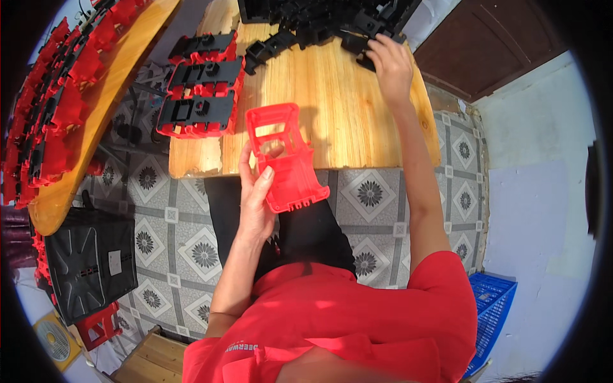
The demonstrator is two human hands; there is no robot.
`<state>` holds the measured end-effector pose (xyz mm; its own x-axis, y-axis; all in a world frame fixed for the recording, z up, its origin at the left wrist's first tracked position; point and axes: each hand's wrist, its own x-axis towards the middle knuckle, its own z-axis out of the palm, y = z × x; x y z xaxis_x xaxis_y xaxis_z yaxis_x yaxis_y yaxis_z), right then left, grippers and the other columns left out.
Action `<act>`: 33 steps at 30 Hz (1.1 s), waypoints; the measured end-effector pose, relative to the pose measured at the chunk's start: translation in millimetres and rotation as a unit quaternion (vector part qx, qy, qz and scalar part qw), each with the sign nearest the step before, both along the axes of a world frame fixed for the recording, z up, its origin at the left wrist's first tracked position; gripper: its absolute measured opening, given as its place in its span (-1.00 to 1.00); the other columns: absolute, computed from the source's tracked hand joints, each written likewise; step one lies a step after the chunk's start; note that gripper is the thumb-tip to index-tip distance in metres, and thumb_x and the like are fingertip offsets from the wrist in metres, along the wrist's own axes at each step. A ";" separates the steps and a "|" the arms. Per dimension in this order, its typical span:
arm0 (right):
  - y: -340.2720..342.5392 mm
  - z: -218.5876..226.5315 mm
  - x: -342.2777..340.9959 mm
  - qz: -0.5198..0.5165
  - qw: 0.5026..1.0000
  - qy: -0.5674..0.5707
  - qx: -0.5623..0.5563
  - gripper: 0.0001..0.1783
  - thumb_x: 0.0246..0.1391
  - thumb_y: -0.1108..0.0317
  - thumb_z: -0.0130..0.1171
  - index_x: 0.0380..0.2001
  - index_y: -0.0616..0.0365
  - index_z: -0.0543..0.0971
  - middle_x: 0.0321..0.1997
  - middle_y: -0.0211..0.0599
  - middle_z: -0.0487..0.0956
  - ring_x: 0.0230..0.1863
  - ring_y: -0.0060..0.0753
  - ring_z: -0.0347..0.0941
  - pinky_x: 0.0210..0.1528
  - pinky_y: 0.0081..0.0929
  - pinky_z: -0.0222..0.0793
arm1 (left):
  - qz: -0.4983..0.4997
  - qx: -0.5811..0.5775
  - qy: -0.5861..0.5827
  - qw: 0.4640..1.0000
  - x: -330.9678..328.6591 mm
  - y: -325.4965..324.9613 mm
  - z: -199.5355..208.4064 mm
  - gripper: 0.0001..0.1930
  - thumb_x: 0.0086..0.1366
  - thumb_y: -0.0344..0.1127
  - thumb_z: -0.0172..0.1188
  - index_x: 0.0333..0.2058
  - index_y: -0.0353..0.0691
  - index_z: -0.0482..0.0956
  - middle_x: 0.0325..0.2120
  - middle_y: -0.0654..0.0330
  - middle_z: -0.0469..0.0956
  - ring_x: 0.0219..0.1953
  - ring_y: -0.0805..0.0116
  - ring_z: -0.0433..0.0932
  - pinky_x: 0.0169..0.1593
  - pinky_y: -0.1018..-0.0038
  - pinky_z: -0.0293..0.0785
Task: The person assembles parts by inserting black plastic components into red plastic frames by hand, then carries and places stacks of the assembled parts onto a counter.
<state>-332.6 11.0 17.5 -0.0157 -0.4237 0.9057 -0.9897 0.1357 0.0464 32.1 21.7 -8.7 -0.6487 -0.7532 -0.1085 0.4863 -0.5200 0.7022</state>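
The head view has the left hand (257, 198) at centre, thumb and fingers clamped on the side of a red plastic frame (290, 175) near the table (364, 121)'s front edge. Well apart from it, at upper right, the right hand (389, 67) reaches among black plastic parts (313, 29); whether its fingers grip one I cannot tell. Because those parts lie jumbled together, pulling one could drag others along. A loosened thumb could drop the frame, and a leftward swing might knock the red-and-black assemblies (201, 115) at upper left.
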 end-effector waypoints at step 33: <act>122.0 49.3 231.0 0.210 0.912 -0.196 0.293 -0.62 -0.11 0.56 0.36 -0.13 0.21 0.60 -0.21 -0.19 0.52 -0.20 -0.17 0.50 -0.21 -0.35 0.45 | 0.008 -0.065 0.016 0.998 9.8 7.1 -8.6 -0.07 0.37 -0.26 0.18 0.42 0.09 -0.38 0.33 -0.02 0.05 0.33 0.16 0.15 0.34 0.19 0.14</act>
<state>-101.6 132.9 66.8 -0.0147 -0.8767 0.4808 -0.9049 -0.1929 -0.3794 41.9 28.7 -17.3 -0.6380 -0.7699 0.0110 0.5165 -0.4173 0.7478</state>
